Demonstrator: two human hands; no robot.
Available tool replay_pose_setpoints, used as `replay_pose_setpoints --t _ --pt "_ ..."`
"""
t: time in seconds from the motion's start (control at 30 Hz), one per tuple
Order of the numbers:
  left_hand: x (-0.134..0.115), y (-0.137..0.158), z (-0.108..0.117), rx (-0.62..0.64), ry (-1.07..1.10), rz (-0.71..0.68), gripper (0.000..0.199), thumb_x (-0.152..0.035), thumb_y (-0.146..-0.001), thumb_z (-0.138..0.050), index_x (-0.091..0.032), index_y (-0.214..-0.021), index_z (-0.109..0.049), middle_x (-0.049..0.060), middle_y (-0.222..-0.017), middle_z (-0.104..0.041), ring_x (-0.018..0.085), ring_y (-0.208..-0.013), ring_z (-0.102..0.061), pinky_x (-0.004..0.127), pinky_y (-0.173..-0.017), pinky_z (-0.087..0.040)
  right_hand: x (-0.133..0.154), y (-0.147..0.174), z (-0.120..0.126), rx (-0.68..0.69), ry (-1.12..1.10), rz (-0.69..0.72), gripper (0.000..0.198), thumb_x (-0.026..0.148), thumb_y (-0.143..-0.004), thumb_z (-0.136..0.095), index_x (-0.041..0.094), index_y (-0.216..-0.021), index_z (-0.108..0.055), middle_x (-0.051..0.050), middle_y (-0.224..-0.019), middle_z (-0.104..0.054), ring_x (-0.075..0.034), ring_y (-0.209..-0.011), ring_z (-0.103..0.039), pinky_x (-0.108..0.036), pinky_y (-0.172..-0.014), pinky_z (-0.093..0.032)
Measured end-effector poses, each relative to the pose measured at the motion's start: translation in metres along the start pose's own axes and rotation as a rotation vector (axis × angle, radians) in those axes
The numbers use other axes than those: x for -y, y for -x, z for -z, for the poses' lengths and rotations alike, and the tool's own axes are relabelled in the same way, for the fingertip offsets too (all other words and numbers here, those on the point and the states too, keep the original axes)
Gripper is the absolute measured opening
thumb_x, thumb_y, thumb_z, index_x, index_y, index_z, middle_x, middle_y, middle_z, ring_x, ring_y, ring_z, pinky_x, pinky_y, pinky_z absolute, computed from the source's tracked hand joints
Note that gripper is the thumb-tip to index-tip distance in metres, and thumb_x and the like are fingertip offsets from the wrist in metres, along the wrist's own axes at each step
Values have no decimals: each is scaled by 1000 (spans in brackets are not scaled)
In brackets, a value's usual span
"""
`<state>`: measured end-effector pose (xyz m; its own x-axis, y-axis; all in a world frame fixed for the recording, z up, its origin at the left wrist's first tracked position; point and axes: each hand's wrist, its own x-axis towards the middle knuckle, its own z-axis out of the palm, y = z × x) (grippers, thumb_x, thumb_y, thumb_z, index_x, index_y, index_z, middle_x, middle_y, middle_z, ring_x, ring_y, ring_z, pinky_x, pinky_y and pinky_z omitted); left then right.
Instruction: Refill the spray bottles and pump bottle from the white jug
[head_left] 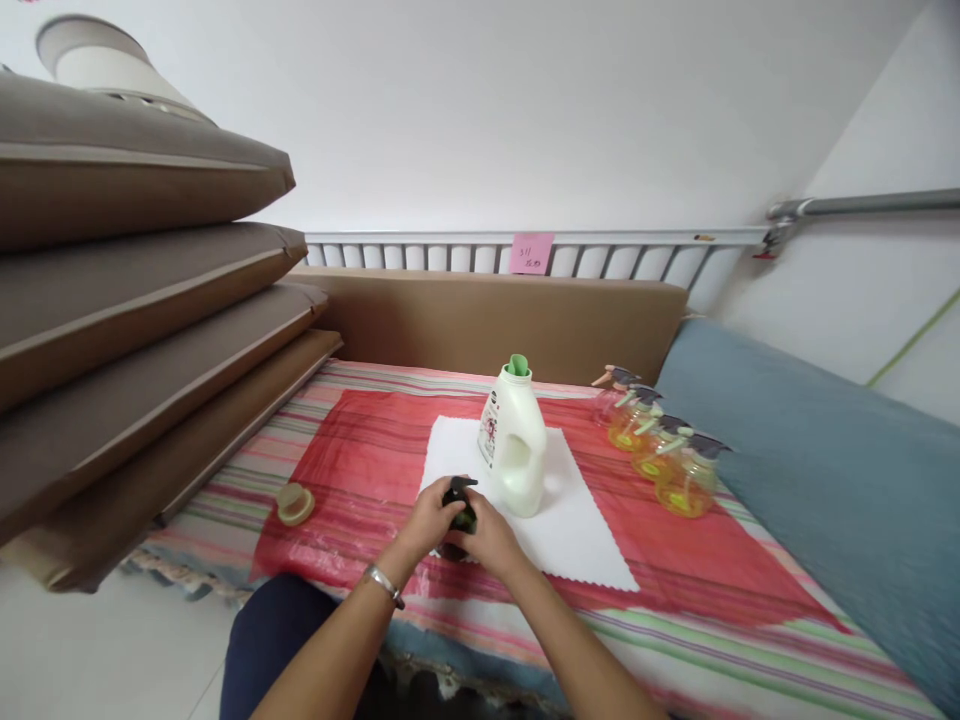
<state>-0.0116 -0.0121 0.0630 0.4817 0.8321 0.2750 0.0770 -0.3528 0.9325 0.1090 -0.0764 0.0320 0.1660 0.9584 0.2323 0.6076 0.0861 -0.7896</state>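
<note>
Both left hand (pixel 430 518) and right hand (pixel 489 535) clasp a dark pump bottle (pixel 466 518), seemingly adjusting its pump head (pixel 462 482), probably needing steady bracing next.

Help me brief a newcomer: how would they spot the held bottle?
Find the white mat on the red sheet. At its near left, in front of the pale jug, is the bottle. Unlike the yellow and pink spray bottles at right, its body and nozzle are dark.
</note>
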Motion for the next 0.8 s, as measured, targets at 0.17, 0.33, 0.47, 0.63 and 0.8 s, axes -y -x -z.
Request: replay_pose_setpoints --t 0.17,0.33,0.47,0.63,0.8 --pt "-13 -5 -1 -195 5 -11 25 -21 -59 -71 -17 -82 -63 3 -82 -62 19 -82 -56 33 -82 -43 1 1 -3 -9 -13 1 64 24 -58 -71 25 -118 -48 -6 -118 -58 -27 -107 -53 -40 -91 -41" --pt "-47 -12 24 -363 141 -34 24 -29 -74 -59 -17 -93 -56 3 -84 -59 15 -78 -57 28 -74 -45 -2 2 -2 -8 -31 -12 73 26 -57 -73 24 -124 -45 -7 -124 -53 -27 -112 -50 -42 -97 -37" --pt "-91 -22 79 -717 454 -220 15 -24 -74 -57 -17 -87 -54 -2 -76 -56 10 -69 -57 25 -70 -46 -5 1 -2 -6 -50 -16 71 29 -59 -72 24 -124 -45 -6 -127 -51 -25 -116 -47 -39 -101 -33" --pt "-93 -19 98 -623 166 -118 21 -18 -64 -63 -15 -84 -64 -6 -57 -54 7 -52 -48 17 -50 -38 -5 -1 -7 -28 -68 -35 71 28 -58 -71 22 -124 -45 -7 -125 -53 -24 -115 -48 -39 -100 -35" --pt "-37 -1 37 -276 152 285 34 -26 -65 -58 -7 -92 -65 -4 -43 -54 10 -35 -47 19 -36 -35 10 6 -13 -134 -47 -62 66 23 -59 -67 20 -122 -46 -8 -121 -56 -24 -111 -51 -37 -97 -38"
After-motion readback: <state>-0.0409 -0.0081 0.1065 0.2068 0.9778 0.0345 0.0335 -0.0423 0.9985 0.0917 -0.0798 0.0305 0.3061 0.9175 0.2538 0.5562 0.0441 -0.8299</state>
